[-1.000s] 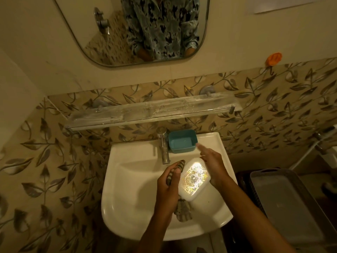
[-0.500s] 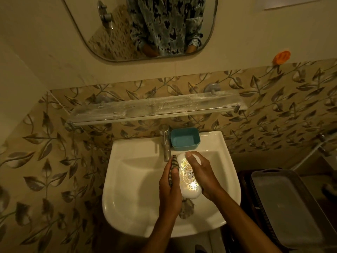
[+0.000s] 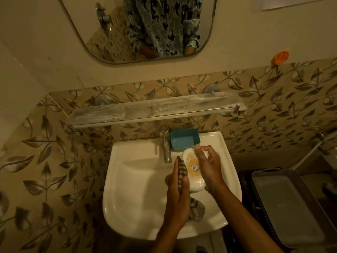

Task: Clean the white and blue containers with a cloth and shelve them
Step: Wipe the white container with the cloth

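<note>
Cloth [image 3: 182,170], striped and gripped by left hand [image 3: 177,201], presses glossy oval white container [image 3: 193,168] clasped in right hand [image 3: 209,167].

Leaf-patterned wall tiles [image 3: 54,161], rounded mirror [image 3: 113,42], white basin [image 3: 136,189], dim warm light

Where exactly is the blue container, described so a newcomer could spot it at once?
Find the white sink under the glass shelf. On its back rim, just right of the tap, sits the blue container. It is an open teal tray, rectangular with rounded corners, unlike the white container, gold-patterned, held over the basin.
</note>
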{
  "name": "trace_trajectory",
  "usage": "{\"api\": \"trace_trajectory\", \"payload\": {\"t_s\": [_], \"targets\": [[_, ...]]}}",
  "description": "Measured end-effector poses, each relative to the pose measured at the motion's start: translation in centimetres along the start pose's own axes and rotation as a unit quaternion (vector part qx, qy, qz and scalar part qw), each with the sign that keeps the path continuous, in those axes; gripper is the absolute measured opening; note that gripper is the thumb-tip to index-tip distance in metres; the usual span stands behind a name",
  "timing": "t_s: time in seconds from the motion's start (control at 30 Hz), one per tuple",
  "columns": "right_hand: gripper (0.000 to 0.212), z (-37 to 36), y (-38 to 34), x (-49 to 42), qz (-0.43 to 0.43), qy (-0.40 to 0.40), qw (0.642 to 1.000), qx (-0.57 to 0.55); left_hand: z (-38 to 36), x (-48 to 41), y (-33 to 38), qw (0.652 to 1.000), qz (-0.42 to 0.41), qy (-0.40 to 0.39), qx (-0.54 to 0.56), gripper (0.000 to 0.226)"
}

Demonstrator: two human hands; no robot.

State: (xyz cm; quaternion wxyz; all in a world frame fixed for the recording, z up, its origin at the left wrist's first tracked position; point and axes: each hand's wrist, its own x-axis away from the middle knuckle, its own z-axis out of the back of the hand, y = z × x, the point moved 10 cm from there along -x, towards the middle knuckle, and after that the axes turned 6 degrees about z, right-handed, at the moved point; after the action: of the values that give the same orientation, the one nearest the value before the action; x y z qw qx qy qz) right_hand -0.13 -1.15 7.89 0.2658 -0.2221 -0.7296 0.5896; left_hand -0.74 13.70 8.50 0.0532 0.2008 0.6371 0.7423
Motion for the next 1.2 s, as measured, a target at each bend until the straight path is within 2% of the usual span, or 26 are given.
{"api": "trace_trajectory", "payload": {"t_s": [0.13, 0.23, 0.33, 0.47, 0.63, 0.7, 0.8, 0.97, 1.07, 1.13, 1.2], "targets": [[0.018, -1.2, 1.4, 1.1, -0.035, -0.083, 0.996, 0.005, 0.3, 0.2, -0.5, 1.0, 0.002, 0.008, 0.003, 0.045], [0.017, -2.5, 1.3, 2.0, -0.037, -0.16, 0.986, 0.009, 1.3, -1.3, 0.7, 1.0, 0.0, 0.002, -0.009, 0.045], [0.018, -3.6, 0.9, 2.6, -0.027, -0.202, 0.979, 0.031, 2.2, -2.7, 2.4, 1.0, -0.009, -0.011, -0.02, 0.042], [0.021, -3.7, 0.2, 2.1, -0.003, -0.176, 0.984, 0.027, 2.2, -3.2, 3.0, 1.0, -0.01, -0.026, 0.0, 0.044], [0.018, -0.3, 0.2, 0.3, -0.016, 0.018, 1.0, -0.015, 0.5, -0.6, 0.4, 1.0, 0.006, -0.02, -0.004, 0.047], [0.019, 0.3, 0.7, 0.5, -0.02, 0.042, 0.999, -0.015, 0.1, 0.5, -0.2, 1.0, 0.003, -0.015, 0.0, 0.046], [0.018, -0.4, 1.7, 1.3, -0.036, -0.004, 0.999, -0.007, 0.8, -0.3, -0.7, 1.0, 0.026, -0.003, -0.008, 0.046], [0.016, -3.2, 1.1, 2.3, -0.018, -0.182, 0.982, 0.039, 2.0, -2.6, 1.5, 1.0, 0.012, -0.028, 0.0, 0.041], [0.025, -3.5, 1.1, 2.2, -0.034, -0.179, 0.982, 0.038, 2.8, -3.5, 2.9, 1.0, -0.016, -0.007, 0.006, 0.033], [0.039, -3.3, 2.0, 2.3, -0.074, -0.157, 0.985, 0.009, 3.9, -3.7, 3.6, 0.998, -0.031, 0.044, 0.022, 0.027], [0.041, -3.0, 2.4, 2.6, -0.076, -0.138, 0.987, 0.009, 4.9, -3.5, 3.9, 0.994, -0.035, 0.093, 0.053, 0.027]]}}
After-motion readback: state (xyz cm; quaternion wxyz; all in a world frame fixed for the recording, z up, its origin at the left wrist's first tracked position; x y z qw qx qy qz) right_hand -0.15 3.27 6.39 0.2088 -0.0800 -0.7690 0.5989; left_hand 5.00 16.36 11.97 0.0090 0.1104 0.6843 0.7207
